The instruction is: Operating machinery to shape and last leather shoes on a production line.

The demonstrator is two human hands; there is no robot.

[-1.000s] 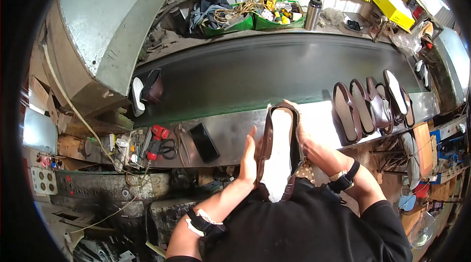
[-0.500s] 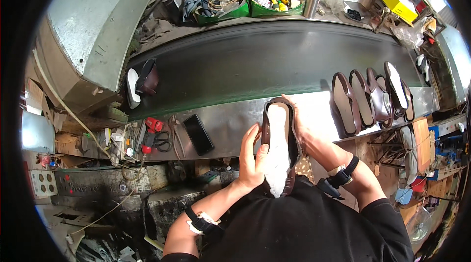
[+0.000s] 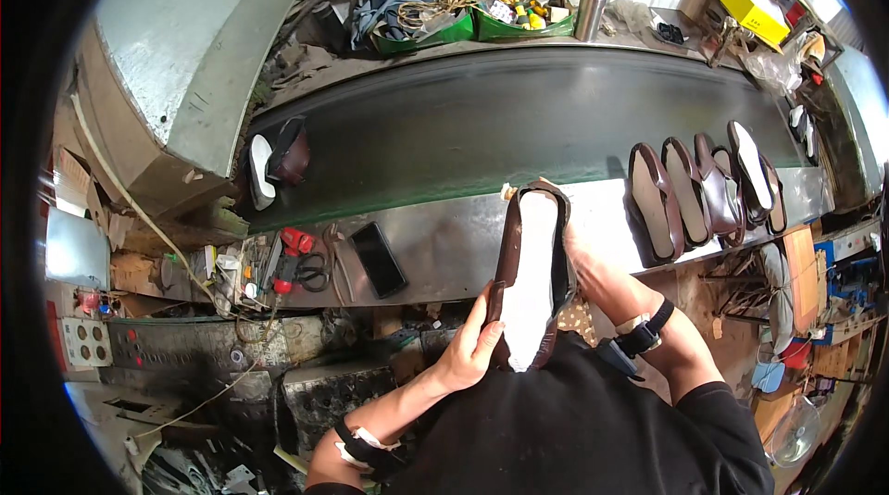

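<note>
A dark brown leather shoe (image 3: 508, 252) with a long white insole (image 3: 535, 263) is held up in front of my chest, its heel end nearest me. My left hand (image 3: 469, 352) pinches the shoe's left side edge between thumb and fingers, and a flap of brown leather shows at the fingertips. Behind the shoe, my right hand (image 3: 576, 247) supports it from the right and below. Most of its fingers are hidden, though a fingertip shows past the toe on the left.
Several brown shoes (image 3: 656, 203) stand in a row on the metal ledge (image 3: 444, 263) at right. A phone (image 3: 378, 259), scissors (image 3: 311, 273) and a red tool (image 3: 297, 241) lie to the left. Beyond is a dark conveyor belt (image 3: 482, 115) carrying another brown shoe (image 3: 290, 154).
My left hand has moved down the shoe's left side and closed from spread fingers into a pinch on its edge. The shoe is slightly turned, showing more bright insole.
</note>
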